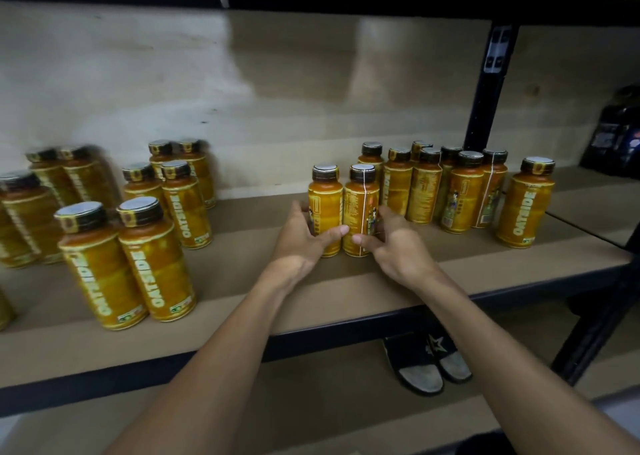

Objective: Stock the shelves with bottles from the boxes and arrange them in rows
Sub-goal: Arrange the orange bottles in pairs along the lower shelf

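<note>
Midway along the brown board shelf (346,281), near its front edge, our left hand (304,236) and right hand (391,246) clasped a pair of upright yellow dark-capped plastic bottles (358,205), and we judged a hard push might topple the crowded cluster of like bottles (426,191) just beside them.

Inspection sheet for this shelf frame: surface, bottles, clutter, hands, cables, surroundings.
Surface: brown shelf board, black front edge.
Job's things: pair of bottles upright, touching each other; right cluster beside it; left bottles standing in twos, blurred.
Clutter: nothing seen.
Hands: left hand and right hand grip the pair from either side.
Cables: nothing seen.
Surroundings: black upright post; dark container far right; sandals below the shelf.
</note>
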